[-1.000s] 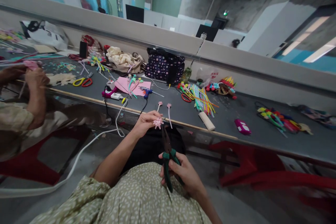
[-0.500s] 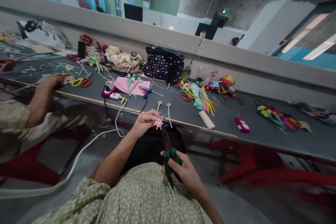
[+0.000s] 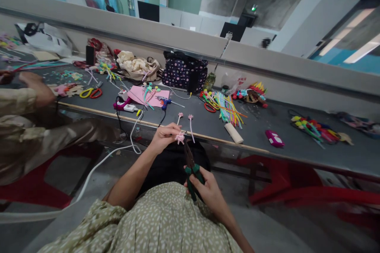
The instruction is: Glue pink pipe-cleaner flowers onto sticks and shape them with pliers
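My left hand is closed in a pinch on a small pink pipe-cleaner flower, held just in front of the table edge. My right hand is wrapped round the green handles of a pair of long-nose pliers, whose dark jaws point up at the flower. Two more pink flowers on stems lie on the dark table just beyond my left hand.
A co-worker's arm rests on the table at the left. On the table lie a blue glue gun, pink paper, scissors, a bundle of coloured pipe cleaners, a dotted bag and a power strip. Red stools stand below.
My hands, the flower and the pliers have hardly shifted. The co-worker at the left has lowered a hand to the table and then drawn the arm back leftward.
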Motion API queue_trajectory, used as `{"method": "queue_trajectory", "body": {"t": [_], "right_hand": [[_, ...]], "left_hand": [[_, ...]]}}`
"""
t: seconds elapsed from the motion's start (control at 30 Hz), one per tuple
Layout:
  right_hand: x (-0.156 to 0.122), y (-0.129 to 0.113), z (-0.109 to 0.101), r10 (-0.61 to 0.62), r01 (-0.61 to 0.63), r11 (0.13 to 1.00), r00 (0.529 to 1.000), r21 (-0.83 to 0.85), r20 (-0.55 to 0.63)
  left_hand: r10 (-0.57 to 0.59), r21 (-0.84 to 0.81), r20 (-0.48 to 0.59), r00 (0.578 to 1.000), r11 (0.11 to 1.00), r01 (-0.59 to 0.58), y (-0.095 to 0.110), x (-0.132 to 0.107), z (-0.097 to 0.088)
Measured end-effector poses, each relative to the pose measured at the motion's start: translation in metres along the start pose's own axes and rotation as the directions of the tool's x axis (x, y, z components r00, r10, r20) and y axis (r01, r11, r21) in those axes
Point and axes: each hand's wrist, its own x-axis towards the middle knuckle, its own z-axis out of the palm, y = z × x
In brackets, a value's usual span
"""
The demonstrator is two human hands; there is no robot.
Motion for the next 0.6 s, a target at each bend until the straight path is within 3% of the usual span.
{"method": "queue_trajectory", "body": {"t": [0.3,0.6], "right_hand": [[-0.0034,-0.0028,-0.0073,0.009,-0.018,0.998,0.99,0.067,0.14],[-0.0024,-0.0039,-0.0031,0.009,-0.009,1.0,1.0,0.005,0.028]], "left_hand": [[-0.02,-0.027,-0.002,1.0,0.999,0.02,-0.0029,-0.0012,-0.0002],[-0.02,0.009,-0.011,1.0,1.0,0.02,0.0014,-0.0007,0.0014]]}}
